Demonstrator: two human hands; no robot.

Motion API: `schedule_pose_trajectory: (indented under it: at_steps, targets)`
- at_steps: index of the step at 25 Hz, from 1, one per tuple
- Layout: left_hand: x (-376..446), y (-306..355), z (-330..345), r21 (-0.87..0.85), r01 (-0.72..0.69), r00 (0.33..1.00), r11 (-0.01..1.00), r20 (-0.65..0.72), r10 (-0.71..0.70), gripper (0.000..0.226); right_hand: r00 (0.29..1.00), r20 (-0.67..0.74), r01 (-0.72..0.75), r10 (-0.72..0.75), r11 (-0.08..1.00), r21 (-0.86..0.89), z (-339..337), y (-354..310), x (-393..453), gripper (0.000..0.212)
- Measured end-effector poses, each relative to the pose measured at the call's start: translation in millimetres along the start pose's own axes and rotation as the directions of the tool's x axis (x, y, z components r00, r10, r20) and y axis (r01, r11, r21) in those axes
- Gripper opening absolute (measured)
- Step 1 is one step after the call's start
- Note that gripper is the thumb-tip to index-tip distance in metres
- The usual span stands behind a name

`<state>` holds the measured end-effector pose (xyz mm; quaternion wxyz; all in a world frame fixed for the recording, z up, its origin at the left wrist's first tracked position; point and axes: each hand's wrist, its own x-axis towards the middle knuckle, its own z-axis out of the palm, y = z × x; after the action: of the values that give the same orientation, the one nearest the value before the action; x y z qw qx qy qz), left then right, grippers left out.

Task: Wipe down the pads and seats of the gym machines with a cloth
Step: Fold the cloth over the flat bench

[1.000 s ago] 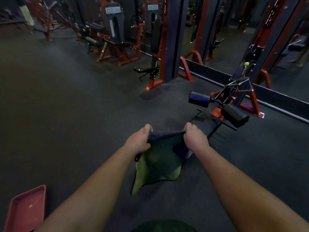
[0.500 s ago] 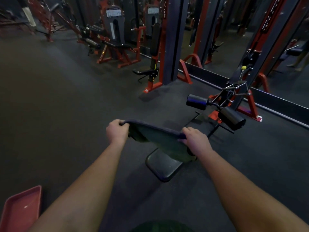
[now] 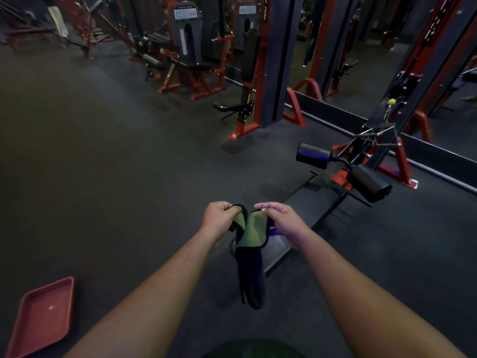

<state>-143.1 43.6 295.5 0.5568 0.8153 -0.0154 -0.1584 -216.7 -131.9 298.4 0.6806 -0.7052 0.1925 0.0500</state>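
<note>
Cloth point(image 3: 251, 257) hangs folded at centre frame, pinched by left hand point(image 3: 219, 219) and right hand point(image 3: 280, 220); black seat pad point(image 3: 303, 223) lies beneath.

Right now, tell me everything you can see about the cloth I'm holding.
The cloth is soft fabric, green on one face and dark, near black, on the other, with a dark edge binding. It is folded lengthwise and hangs limp in the air, its lower end dangling below the hands. The left hand and the right hand each pinch a top corner, held close together. It hangs in front of the low black seat pad; whether it touches that pad cannot be told.
</note>
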Motion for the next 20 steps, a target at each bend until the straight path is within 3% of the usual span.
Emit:
schedule_pose_trajectory:
  at_steps: [2,4,7,9,12,14,17,18,19,20]
  targets:
    - [-4,-6,2,-0.017,-0.046,0.998,0.999,0.037,0.046,0.027,0.99,0.14,0.026,-0.028,1.0,0.014,-2,5,-2,0.028]
    - [-5,-14,1,-0.013,-0.121,0.988,0.993,0.096,0.122,0.02,0.988,0.134,0.085,-0.08,0.996,-0.031,-3,8,-1,0.027]
    - [-11,-24,3,0.144,-0.273,0.953,0.951,0.174,0.247,0.012,0.976,-0.132,0.153,-0.175,0.975,-0.161,4,6,6,0.012]
    - [-17,-26,9,0.267,-0.306,0.952,0.914,0.105,0.288,0.013,0.946,-0.285,0.109,-0.152,0.981,-0.161,8,3,12,0.009]
    - [-19,-23,14,0.167,-0.301,0.953,0.939,0.006,0.304,0.016,0.95,-0.312,0.068,-0.032,0.992,0.103,18,-7,14,0.006]
    - [-20,-17,15,0.09,-0.319,0.947,0.943,0.062,0.315,0.028,0.962,-0.274,0.047,0.017,0.974,0.223,29,-19,9,0.007]
    - [-20,-7,15,0.182,-0.343,0.939,0.921,0.028,0.344,0.034,0.985,-0.168,0.016,0.039,0.948,0.318,34,-33,3,0.019]
    - [-18,-5,12,0.214,-0.334,0.939,0.918,-0.005,0.343,0.03,0.987,-0.159,0.023,0.011,0.978,0.208,30,-32,4,0.02]
    - [-13,-5,6,0.242,-0.319,0.943,0.916,-0.019,0.333,0.03,0.985,-0.157,0.063,-0.068,0.997,-0.039,22,-30,5,0.018]
    - [-9,-4,-1,0.275,-0.303,0.947,0.912,-0.018,0.32,0.031,0.974,-0.135,0.122,-0.182,0.922,-0.368,11,-26,6,0.013]
